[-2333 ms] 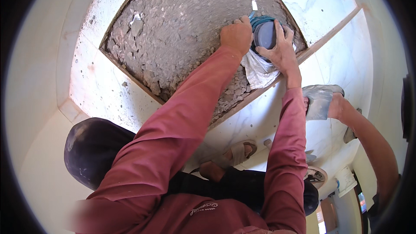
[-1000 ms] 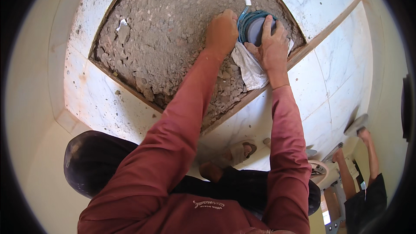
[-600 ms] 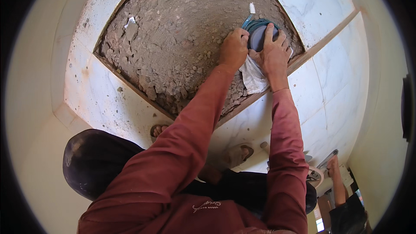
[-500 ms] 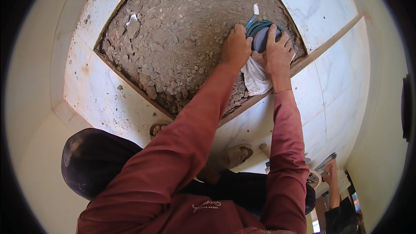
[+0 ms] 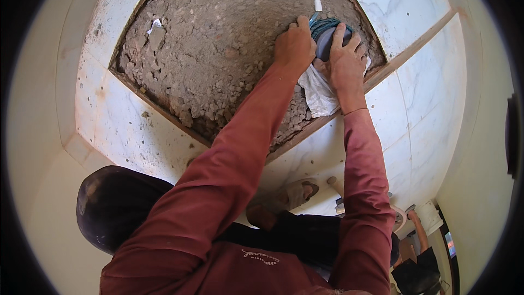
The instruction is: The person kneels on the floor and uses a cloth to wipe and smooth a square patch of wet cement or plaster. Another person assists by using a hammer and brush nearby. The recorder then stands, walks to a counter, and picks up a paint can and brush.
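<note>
A grey round cap (image 5: 325, 45) with teal cord (image 5: 326, 23) wound about its far side sits in the right corner of a rubble-filled opening. My right hand (image 5: 344, 65) grips the cap from above, its fingers spread over the near right rim. Curled closed, my left hand (image 5: 295, 45) presses at the left side and appears to pinch the cord; its fingertips are partly hidden. Under my right hand lies a crumpled white plastic sheet (image 5: 321, 98), draped toward the wooden edge. What is beneath the cap cannot be seen.
Broken rubble (image 5: 207, 49) fills the floor opening, framed by wooden edging (image 5: 158, 104). White marbled tiles (image 5: 415, 98) surround it. A small white piece (image 5: 318, 4) stands beyond the cord. Another person's arm (image 5: 419, 232) shows at the lower right, near a tape roll (image 5: 400, 219).
The view has shifted slightly, so the opening sits a little higher and further left. Both hands keep their places at the cap and cord. The other person's arm has lowered.
</note>
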The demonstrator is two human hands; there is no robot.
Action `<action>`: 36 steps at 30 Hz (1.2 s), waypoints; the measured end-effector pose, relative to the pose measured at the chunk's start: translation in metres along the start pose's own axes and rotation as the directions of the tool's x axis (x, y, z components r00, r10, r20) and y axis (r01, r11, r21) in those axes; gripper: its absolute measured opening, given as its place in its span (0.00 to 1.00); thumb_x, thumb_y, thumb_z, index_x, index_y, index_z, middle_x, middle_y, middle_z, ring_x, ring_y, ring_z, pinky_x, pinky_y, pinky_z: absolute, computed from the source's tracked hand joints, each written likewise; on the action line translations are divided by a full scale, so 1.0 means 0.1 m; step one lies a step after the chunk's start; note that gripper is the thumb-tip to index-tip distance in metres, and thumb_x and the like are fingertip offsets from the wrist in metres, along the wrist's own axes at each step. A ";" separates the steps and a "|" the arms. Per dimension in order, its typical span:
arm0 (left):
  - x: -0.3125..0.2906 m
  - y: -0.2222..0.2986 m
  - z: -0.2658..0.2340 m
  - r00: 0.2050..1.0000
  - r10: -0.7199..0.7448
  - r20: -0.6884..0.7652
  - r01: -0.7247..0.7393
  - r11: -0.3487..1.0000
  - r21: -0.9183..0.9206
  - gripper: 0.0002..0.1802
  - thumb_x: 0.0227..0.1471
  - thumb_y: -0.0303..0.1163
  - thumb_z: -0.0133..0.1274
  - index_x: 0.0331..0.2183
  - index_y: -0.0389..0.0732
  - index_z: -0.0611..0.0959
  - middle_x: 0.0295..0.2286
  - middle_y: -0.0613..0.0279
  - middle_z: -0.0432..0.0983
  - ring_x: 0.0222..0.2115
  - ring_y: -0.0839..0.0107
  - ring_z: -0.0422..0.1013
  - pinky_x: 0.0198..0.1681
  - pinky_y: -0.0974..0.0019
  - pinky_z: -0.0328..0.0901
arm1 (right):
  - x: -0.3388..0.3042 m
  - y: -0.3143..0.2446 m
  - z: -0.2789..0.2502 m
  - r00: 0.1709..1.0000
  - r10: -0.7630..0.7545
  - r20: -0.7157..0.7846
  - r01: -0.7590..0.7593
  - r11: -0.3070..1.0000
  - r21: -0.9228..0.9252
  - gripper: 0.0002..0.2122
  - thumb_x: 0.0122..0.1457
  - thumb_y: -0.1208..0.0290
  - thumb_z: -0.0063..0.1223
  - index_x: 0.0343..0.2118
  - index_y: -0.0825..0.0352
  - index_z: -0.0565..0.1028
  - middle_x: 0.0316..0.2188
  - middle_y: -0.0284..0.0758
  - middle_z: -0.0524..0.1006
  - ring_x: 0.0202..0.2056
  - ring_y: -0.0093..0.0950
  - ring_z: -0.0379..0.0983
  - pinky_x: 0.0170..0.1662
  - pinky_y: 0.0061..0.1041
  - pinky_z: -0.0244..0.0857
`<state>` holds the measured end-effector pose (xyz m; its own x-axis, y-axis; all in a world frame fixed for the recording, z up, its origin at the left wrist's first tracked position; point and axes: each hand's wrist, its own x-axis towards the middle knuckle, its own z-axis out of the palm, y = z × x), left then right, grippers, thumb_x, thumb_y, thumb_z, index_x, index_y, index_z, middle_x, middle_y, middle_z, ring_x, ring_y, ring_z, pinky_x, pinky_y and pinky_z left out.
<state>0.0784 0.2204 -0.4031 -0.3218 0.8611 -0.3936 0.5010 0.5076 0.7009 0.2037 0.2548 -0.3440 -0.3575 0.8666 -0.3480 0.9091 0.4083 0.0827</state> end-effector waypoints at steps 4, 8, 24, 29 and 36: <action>-0.29 -0.01 0.04 0.982 0.087 -0.169 -0.115 0.980 -0.162 0.16 0.56 0.32 0.61 0.44 0.35 0.78 0.40 0.44 0.79 0.40 0.45 0.77 0.43 0.49 0.71 | 0.09 0.08 -0.03 0.995 0.015 0.094 -0.017 1.000 0.017 0.53 0.49 0.48 0.73 0.74 0.60 0.53 0.64 0.59 0.61 0.61 0.62 0.65 0.58 0.57 0.66; -0.50 0.04 0.20 0.984 0.000 -0.177 -0.071 0.917 -0.393 0.13 0.57 0.34 0.63 0.39 0.35 0.81 0.37 0.46 0.79 0.36 0.49 0.76 0.41 0.52 0.71 | 0.06 0.24 0.03 0.994 -0.111 0.000 0.111 0.990 0.088 0.51 0.52 0.41 0.67 0.75 0.56 0.53 0.63 0.57 0.63 0.59 0.61 0.67 0.56 0.58 0.66; -0.42 0.06 0.33 0.983 -0.059 -0.171 -0.005 0.937 -0.351 0.11 0.58 0.32 0.62 0.35 0.35 0.79 0.34 0.45 0.77 0.38 0.44 0.74 0.44 0.47 0.68 | 1.01 -0.22 0.02 0.557 -0.150 -0.817 0.540 0.813 0.219 0.18 0.69 0.62 0.55 0.23 0.62 0.69 0.18 0.36 0.70 0.19 0.38 0.70 0.24 0.35 0.64; -0.32 0.05 0.32 0.988 -0.094 -0.119 0.040 0.919 -0.393 0.10 0.57 0.31 0.62 0.35 0.35 0.78 0.35 0.45 0.77 0.39 0.43 0.74 0.44 0.47 0.67 | 1.17 -0.16 0.20 0.651 -0.189 -0.735 0.496 0.840 0.223 0.14 0.69 0.63 0.54 0.26 0.61 0.72 0.20 0.37 0.72 0.21 0.41 0.72 0.25 0.38 0.65; -0.35 -0.04 0.34 0.977 -0.036 -0.209 -0.044 0.929 -0.368 0.10 0.55 0.30 0.64 0.33 0.36 0.79 0.32 0.48 0.78 0.36 0.47 0.75 0.42 0.50 0.68 | 0.67 -0.04 0.00 0.654 -0.018 -0.756 0.356 0.889 0.287 0.09 0.68 0.66 0.55 0.29 0.60 0.75 0.25 0.36 0.76 0.24 0.39 0.76 0.27 0.37 0.69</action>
<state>0.1143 0.1893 -0.4127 -0.5009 0.8170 -0.2857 0.1840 0.4231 0.8872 0.1759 0.3112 -0.3678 -0.4118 0.7765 0.4769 0.7425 0.5893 -0.3184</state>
